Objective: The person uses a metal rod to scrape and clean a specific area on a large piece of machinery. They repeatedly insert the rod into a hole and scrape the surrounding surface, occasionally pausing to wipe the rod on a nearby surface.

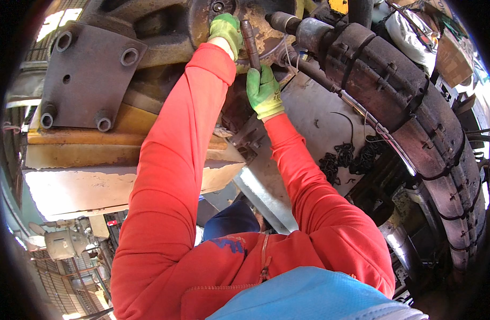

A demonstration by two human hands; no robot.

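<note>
Working two-handed at a heavy casting

Reaching up to the casting's rounded face, with a dark segmented track curving down along the right. Beyond the right forearm, opening onto a pale metal surface. To the left, facing a thick plate with large round fittings at its corners. Farther down, on the pale surface, passing a tangle of dark chain or cord, too small to tell which.

With the gloved left hand, bending close against the casting; cannot tell, with fingertips hidden, whether gripping anything. With the gloved right hand, pinching the lower end of a steel rod between thumb and fingers, and pointing it upward just right of the left hand. Just above the left glove, exposing a bolt in a round recess.

Probably at a positioning step, judging by the raised rod. Next, likely calling for a firm pinch, a straight line for the rod, and care to keep left fingertips clear of its upper end.
</note>
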